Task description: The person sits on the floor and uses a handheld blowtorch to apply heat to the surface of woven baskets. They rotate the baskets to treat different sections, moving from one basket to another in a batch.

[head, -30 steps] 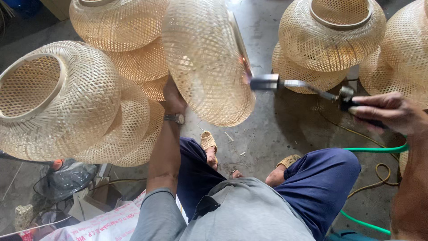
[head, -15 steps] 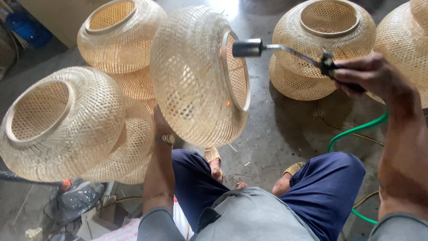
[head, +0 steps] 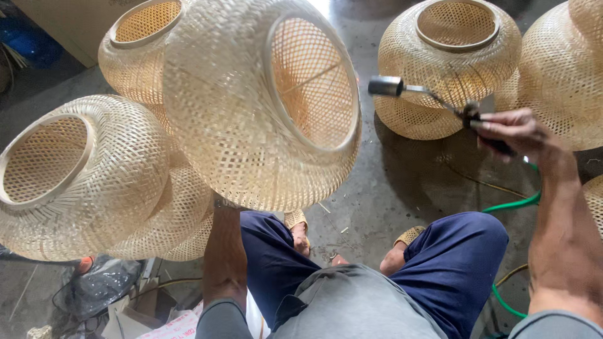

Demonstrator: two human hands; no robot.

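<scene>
I hold up a large woven bamboo lampshade (head: 245, 107) in front of me, its round opening turned to the right. My left hand is hidden behind and under it; only the forearm (head: 224, 251) shows below. My right hand (head: 512, 132) grips the handle of a metal gas torch (head: 414, 91), whose nozzle points left, close to the shade's open rim. A green hose (head: 512, 204) trails from the torch down to the floor.
More woven shades lie around: one at the left (head: 75, 176), one behind the held shade (head: 135, 44), two at the back right (head: 449, 59) (head: 562, 69). I sit on a grey concrete floor (head: 402, 194) in blue trousers. Clutter and a black bag (head: 97, 285) lie lower left.
The held shade has risen and turned, so its opening now faces more toward me. The torch has moved up and left, from beside the shade's lower edge to level with the opening.
</scene>
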